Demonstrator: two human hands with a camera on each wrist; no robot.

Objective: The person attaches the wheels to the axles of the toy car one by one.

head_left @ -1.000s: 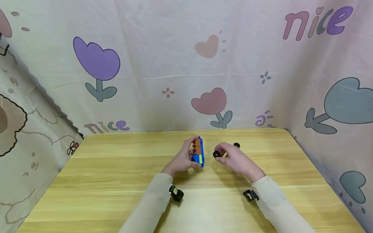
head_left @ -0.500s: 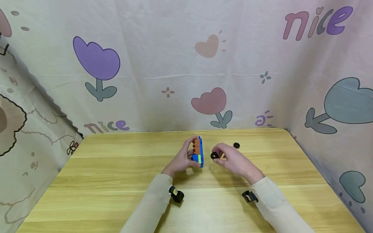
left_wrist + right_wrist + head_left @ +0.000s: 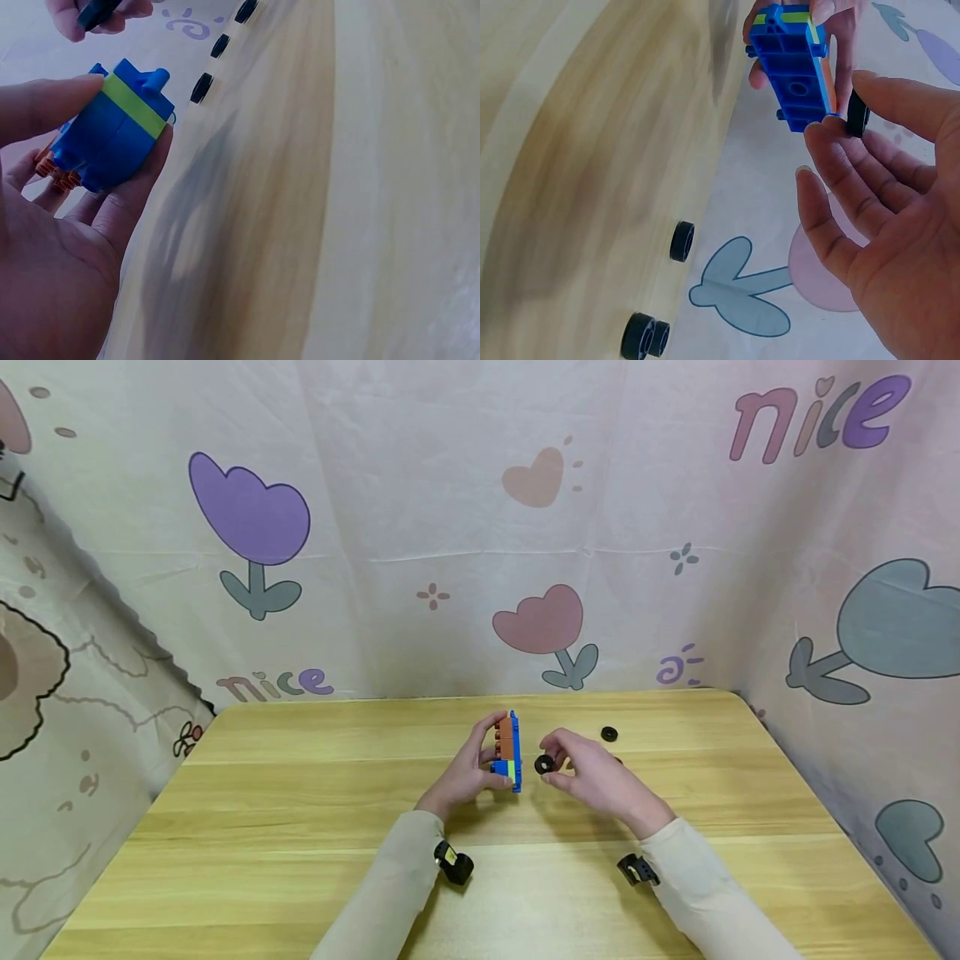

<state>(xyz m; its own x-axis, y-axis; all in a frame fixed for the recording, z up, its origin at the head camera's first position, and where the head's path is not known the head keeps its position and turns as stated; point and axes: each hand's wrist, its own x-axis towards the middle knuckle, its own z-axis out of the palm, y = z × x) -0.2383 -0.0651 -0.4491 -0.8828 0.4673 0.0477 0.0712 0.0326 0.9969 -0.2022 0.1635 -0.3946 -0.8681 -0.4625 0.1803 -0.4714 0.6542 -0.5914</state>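
Observation:
My left hand (image 3: 467, 772) grips a toy brick vehicle (image 3: 506, 740) above the table, thumb at one end and fingers at the other. Orange blocks and a blue block with a lime stripe sit on its blue base. In the right wrist view the hollow underside of the vehicle (image 3: 789, 71) shows, short blue pegs sticking out at its sides. To the right of it, my right hand (image 3: 596, 772) pinches a small black wheel (image 3: 543, 764) between thumb and fingers. That wheel (image 3: 858, 114) is held close to the vehicle; in the head view a gap separates them.
On the wooden table (image 3: 300, 777), several loose black wheels lie beyond and beside my right hand, one wheel (image 3: 609, 734) plainly visible in the head view. More wheels (image 3: 637, 336) show in the right wrist view. A printed curtain (image 3: 390, 527) hangs behind the table.
My right hand has moved left with the wheel, closer to the vehicle. The left hand and the vehicle have barely moved, the base shifting slightly left.

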